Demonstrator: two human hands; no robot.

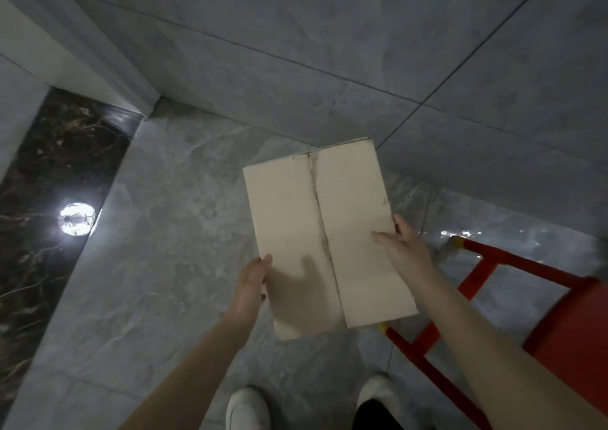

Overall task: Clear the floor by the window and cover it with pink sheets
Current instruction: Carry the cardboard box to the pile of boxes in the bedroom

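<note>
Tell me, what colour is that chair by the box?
Red chair, with some yellow on its legs; the head view shows it.

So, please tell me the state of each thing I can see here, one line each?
Cardboard box: closed, flaps meeting at a centre seam, held up over the floor.
Left hand: grips the box's left edge.
Right hand: fingers lie on top, thumb at the right edge.
Red chair: standing at the right, partly out of frame.
Floor: glossy, reflecting a lamp.
</note>
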